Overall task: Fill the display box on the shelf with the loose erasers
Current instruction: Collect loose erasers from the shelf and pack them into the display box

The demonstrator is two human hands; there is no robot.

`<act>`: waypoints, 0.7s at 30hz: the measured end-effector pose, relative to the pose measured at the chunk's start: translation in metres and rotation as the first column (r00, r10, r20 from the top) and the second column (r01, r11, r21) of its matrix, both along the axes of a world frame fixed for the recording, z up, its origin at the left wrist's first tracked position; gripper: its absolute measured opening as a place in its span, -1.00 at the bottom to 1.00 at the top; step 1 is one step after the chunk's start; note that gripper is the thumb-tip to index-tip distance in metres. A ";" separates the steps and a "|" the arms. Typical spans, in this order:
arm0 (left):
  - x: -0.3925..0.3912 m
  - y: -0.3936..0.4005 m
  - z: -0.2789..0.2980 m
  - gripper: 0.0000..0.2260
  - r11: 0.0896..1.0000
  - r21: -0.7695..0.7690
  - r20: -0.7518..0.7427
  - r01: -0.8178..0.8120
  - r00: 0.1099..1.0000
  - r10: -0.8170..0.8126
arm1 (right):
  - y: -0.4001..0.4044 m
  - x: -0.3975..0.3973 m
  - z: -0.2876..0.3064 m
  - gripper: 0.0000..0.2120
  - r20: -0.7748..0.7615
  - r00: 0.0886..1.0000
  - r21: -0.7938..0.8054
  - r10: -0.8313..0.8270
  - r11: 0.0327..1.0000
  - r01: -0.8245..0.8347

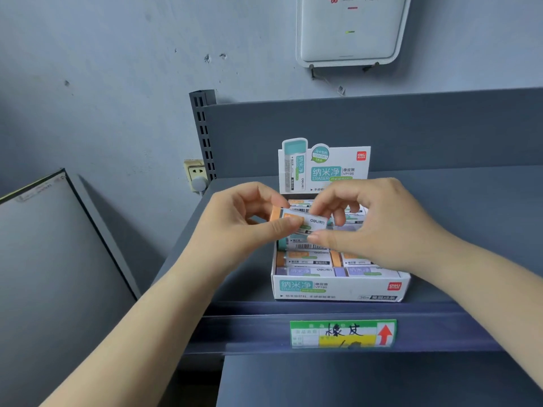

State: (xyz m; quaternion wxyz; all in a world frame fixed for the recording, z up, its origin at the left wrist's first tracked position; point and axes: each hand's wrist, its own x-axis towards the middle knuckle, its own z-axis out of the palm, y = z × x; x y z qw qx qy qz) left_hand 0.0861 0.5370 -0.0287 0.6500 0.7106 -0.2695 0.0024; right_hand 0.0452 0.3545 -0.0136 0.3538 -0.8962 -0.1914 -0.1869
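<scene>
While both hands meet over the display box [340,284], I see them sharing one orange eraser [296,220] in its white sleeve. The left hand [246,221] pinches the eraser's orange end between thumb and curled fingers; the right hand [373,221] pinches the sleeve end, its thumb below and its fingertips curled over the top. The eraser lies roughly level, held just above the box's rear-left part and touching nothing but the fingers, as far as I can tell.

The box sits on the grey shelf [458,230], close to the front edge, with its printed header card [324,168] standing upright at the back. Inside I make out rows of sleeved erasers [308,258] lying flat: purple ones along the front wall, orange ones behind them, a teal one further back; the right hand hides much of the right side.

A green and yellow price tag [342,333] with a red arrow is clipped to the shelf's front rail, directly below the box. A white router [349,30] hangs on the wall above, and a wall socket [197,174] sits left of the shelf's upright.
</scene>
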 end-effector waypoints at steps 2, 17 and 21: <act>-0.002 0.001 0.001 -0.94 1.000 0.013 0.010 0.018 1.000 -0.018 | -0.001 -0.003 0.001 -0.76 -0.016 1.000 -0.024 0.014 1.000 -0.015; 0.005 -0.004 -0.007 -0.90 0.945 0.249 0.131 -0.210 0.975 0.182 | -0.001 -0.013 -0.002 -0.76 -0.073 0.997 -0.186 -0.013 0.982 -0.001; 0.003 -0.004 -0.006 -0.92 0.919 0.309 0.230 -0.246 0.957 0.178 | 0.000 -0.013 0.000 -0.84 -0.023 0.997 -0.133 -0.069 0.989 0.065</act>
